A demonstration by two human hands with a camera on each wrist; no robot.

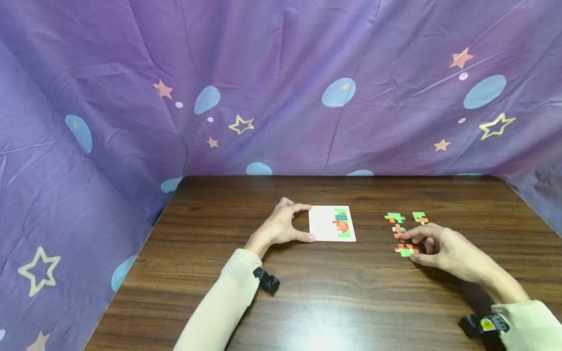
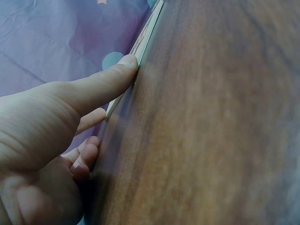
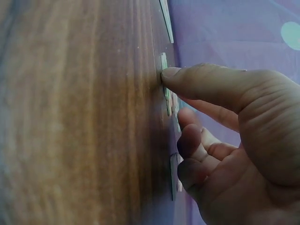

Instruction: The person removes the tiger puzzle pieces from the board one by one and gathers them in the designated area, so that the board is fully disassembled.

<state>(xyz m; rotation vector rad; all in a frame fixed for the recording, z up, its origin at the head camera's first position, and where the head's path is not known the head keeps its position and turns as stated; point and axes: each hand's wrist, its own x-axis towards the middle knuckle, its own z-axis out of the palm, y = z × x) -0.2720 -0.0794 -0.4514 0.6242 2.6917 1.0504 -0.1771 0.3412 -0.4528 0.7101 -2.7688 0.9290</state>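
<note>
My left hand [image 1: 281,224] grips a white square puzzle board [image 1: 320,224] at its left side, index finger at the far corner and thumb at the near one. Joined green and orange pieces [image 1: 341,224] lie along the board's right part. To the right of the board, my right hand [image 1: 448,251] reaches over loose jigsaw pieces. Its thumb touches the nearest green-and-orange piece [image 1: 405,251], and the index fingertip is at an orange piece [image 1: 397,229] just beyond. In the right wrist view the thumb [image 3: 187,79] overlaps a piece's edge [image 3: 163,60].
Two more green-and-orange pieces lie farther back, one on the left [image 1: 396,217] and one on the right [image 1: 419,216]. A dark wooden table [image 1: 246,312] carries everything. A purple curtain [image 1: 272,73] with stars hangs along its back and left sides.
</note>
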